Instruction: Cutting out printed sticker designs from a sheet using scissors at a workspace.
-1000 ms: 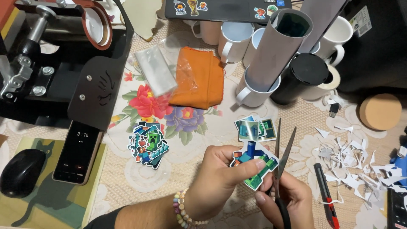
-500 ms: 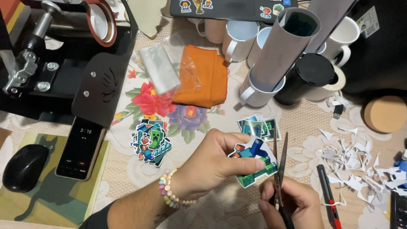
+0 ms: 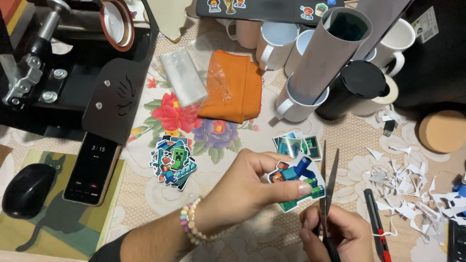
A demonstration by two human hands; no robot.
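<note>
Sticker cutout [image 3: 297, 182] sits between the left hand [image 3: 242, 189] and the scissors [image 3: 327, 194], which the right hand [image 3: 335, 237] holds just to its right. Behind it lies a small stack of prints [image 3: 297, 144], and a pile of cut stickers [image 3: 173, 161] lies off to the left. Further left — a phone [image 3: 92, 167], then a mouse [image 3: 26, 189] on a mat [image 3: 63, 233]. Paper scraps [image 3: 412, 189] are scattered to the right, with a utility knife [image 3: 377, 225] between them and the scissors. Mugs [image 3: 291, 73] cluster at the back of the worktop [image 3: 145, 194] — a folded cloth [image 3: 232, 86] just left of them.

Floral tablecloth [image 3: 160, 194] under warm light
</note>
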